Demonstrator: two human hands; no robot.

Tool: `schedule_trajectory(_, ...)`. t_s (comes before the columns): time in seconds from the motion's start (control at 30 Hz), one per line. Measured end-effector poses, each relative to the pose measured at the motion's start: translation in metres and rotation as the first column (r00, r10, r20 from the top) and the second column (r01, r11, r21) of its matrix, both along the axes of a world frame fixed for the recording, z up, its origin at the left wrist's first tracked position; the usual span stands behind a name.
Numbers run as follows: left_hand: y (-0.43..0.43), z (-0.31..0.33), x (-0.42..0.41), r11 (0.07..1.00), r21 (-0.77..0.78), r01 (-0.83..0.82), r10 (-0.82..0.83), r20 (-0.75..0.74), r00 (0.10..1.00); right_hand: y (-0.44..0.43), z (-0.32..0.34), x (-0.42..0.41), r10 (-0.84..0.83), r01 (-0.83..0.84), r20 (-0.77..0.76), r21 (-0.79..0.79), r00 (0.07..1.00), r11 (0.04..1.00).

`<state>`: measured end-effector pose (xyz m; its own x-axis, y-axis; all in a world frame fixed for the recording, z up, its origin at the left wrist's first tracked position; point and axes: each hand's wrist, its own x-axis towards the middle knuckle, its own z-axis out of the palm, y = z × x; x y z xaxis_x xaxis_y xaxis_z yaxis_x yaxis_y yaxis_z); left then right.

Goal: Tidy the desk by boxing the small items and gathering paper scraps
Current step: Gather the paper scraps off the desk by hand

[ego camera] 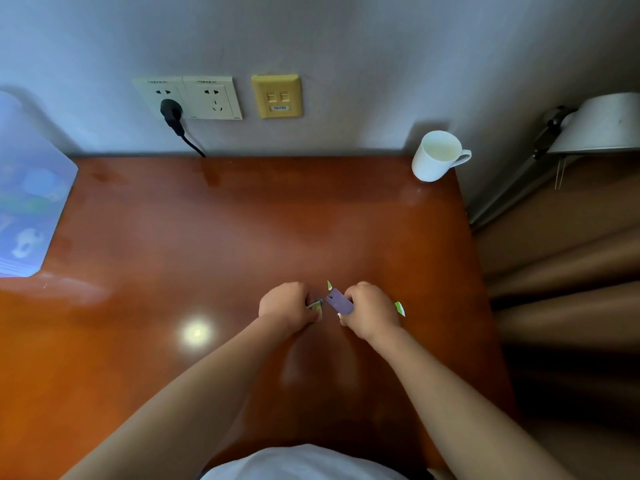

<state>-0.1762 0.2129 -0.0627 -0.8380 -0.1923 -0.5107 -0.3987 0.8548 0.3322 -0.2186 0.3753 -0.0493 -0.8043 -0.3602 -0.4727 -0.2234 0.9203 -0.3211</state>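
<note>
Closest in, a white shirt [304, 462] fills the bottom edge, and two bare forearms reach out from it over the glossy red-brown desk [173, 237]. A round glare of light [196, 332] sits on the wood just left of the left wrist. The hands meet around the middle of the desk, a little to its right, nearly touching each other. The left hand [289, 304] is balled up, fingers curled round a printed slip [316, 306], of which only a corner pokes out towards the other hand. The right hand [372, 308] is curled too, fingers clamped on a purple case [340, 302], a small flat rounded thing angled up and to the left; what it is exactly I cannot tell. A small green scrap [329, 285] shows just beyond the tip of the case, and a larger green scrap [400, 308] sticks out at the right edge of the right hand; whether that one lies on the wood or is held I cannot tell. Further back, a bluish translucent folder [31, 202] covers the left edge of the desk. A white mug [434, 161] stands at the far right corner, handle to the right. On the wall behind are a double socket plate [204, 97] with a black plug [172, 110] in it and, beside it, a yellow data plate [277, 95]. Off to the right hang a pale lamp shade [602, 123] and brown folds of cloth [571, 254]
</note>
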Motion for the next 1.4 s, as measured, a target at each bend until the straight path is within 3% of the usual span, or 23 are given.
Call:
schedule_trajectory(0.33,0.004,0.002,0.003,0.999,-0.001,-0.044,0.044,0.006,0.999,0.001,0.002,0.002,-0.074,0.073,0.069,0.027,0.995,0.997)
schedule_trajectory(0.53,0.006,-0.001,0.009,0.992,0.078,-0.102,0.104,-0.021,0.994,0.003,0.004,0.013,0.003,-0.001,0.037,-0.041,0.999,0.999)
schedule_trajectory(0.6,0.005,0.001,0.011,0.978,0.143,-0.149,0.152,-0.011,0.988,0.001,0.002,0.014,-0.121,0.133,0.101,-0.130,0.988,0.983)
schedule_trajectory(0.67,0.003,0.004,0.015,0.948,0.229,-0.223,0.234,-0.019,0.972,-0.003,0.003,0.012,-0.331,0.412,0.286,-0.296,0.899,0.862)
schedule_trajectory(0.77,-0.004,0.010,0.019,0.765,0.501,-0.405,0.459,0.018,0.888,-0.012,0.012,0.010,-0.464,0.723,0.575,-0.384,0.674,0.574)
schedule_trajectory(0.9,-0.015,0.023,0.018,0.440,0.727,-0.526,0.670,0.124,0.732,-0.023,0.023,0.006,-0.376,0.904,0.830,-0.321,0.412,0.282)
schedule_trajectory(1.0,-0.026,0.027,0.018,0.248,0.797,-0.551,0.742,0.209,0.637,-0.030,0.029,0.003,-0.322,0.950,0.897,-0.255,0.302,0.179)
schedule_trajectory(1.1,-0.035,0.024,0.018,0.047,0.815,-0.578,0.727,0.369,0.580,-0.034,0.030,0.001,-0.313,0.960,0.911,-0.226,0.269,0.168)
schedule_trajectory(1.23,-0.038,0.022,0.017,0.025,0.821,-0.570,0.719,0.381,0.581,-0.035,0.025,0.000,-0.372,0.934,0.863,-0.267,0.341,0.237)
schedule_trajectory(1.4,-0.034,0.022,0.015,0.124,0.832,-0.540,0.734,0.289,0.614,-0.036,0.021,0.002,-0.395,0.941,0.854,-0.308,0.340,0.143)
